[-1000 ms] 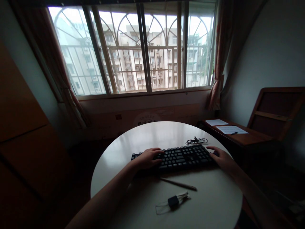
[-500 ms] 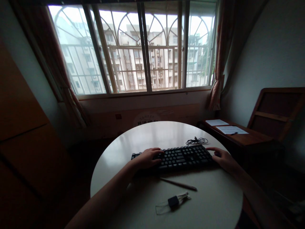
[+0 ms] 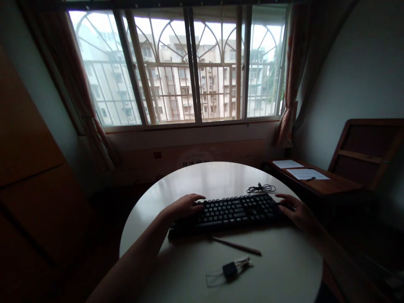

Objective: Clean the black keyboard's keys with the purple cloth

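Observation:
A black keyboard [image 3: 236, 211] lies across the white round table [image 3: 151, 269]. My left hand [image 3: 187, 207] is at its left end, with the index finger reaching over the far side and the thumb over the keys; that end is partly covered. At the right end, my right hand [image 3: 292, 210] has its thumb and fingers closed about the edge. A coiled black cable [image 3: 261, 189] rests just behind the keyboard. In front of it lie a slim tapered stick [image 3: 237, 246] and a small dark block [image 3: 230, 269] with pale cords looped from it.
To the right stands a brown wooden chair [image 3: 347, 183] with printed sheets [image 3: 307, 174] and a dark pen-like thing [image 3: 311, 179] on its seat. A window [image 3: 217, 84] with curtains spans the back. An orange-brown cabinet [image 3: 28, 168] is on the left.
My left hand has slid left from the keys to the keyboard's left end. My right hand has shifted slightly, its fingers closing about the right edge. The keyboard looks almost unmoved.

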Available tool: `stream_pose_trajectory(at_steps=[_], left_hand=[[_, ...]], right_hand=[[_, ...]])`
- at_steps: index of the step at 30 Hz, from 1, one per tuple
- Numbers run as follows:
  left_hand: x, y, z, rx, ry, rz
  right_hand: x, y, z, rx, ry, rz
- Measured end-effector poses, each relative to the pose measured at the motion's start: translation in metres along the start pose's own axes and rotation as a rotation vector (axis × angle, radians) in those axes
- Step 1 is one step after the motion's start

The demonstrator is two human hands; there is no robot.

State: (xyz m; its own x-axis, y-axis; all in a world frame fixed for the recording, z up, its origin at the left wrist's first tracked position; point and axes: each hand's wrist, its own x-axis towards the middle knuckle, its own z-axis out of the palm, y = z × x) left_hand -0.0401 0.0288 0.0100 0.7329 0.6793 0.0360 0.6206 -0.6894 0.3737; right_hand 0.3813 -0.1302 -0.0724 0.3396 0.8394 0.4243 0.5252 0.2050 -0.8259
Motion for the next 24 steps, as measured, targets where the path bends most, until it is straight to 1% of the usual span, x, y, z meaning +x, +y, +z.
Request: stream_pose_trajectory(at_steps=[4, 6, 8, 11, 13, 15, 17, 19, 21, 24], left_hand=[[-0.002, -0.016, -0.011, -0.089, 0.024, -0.127], [-0.003, -0.026, -0.016, -0.116, 0.034, -0.180], [-0.003, -0.037, -0.020, -0.119, 0.064, -0.214], [-0.004, -0.054, -0.023, -0.080, 0.105, -0.235], [-0.005, -0.064, -0.024, -0.073, 0.098, -0.270], [-0.006, -0.071, -0.024, -0.066, 0.066, -0.323], [-0.008, -0.076, -0.024, -0.061, 0.045, -0.367], [-0.009, -0.079, -0.025, -0.070, 0.039, -0.393], [-0.009, -0.081, -0.024, -0.093, 0.027, -0.403], [-0.008, -0.082, -0.021, -0.120, 0.006, -0.396]], right_hand=[[-0.001, 0.002, 0.001, -0.077, -0.029, -0.021], [-0.002, 0.001, 0.000, -0.107, 0.019, -0.034], [-0.004, 0.001, -0.002, -0.128, 0.108, -0.059], [-0.005, -0.002, -0.003, -0.182, 0.201, -0.185], [-0.004, -0.010, -0.002, -0.231, 0.209, -0.296], [0.000, -0.026, 0.003, -0.247, 0.154, -0.385], [0.006, -0.051, 0.013, -0.209, 0.027, -0.459], [0.016, -0.082, 0.028, -0.175, -0.131, -0.550], [0.028, -0.115, 0.050, -0.169, -0.262, -0.621], [0.050, -0.158, 0.096, -0.181, -0.349, -0.793]])
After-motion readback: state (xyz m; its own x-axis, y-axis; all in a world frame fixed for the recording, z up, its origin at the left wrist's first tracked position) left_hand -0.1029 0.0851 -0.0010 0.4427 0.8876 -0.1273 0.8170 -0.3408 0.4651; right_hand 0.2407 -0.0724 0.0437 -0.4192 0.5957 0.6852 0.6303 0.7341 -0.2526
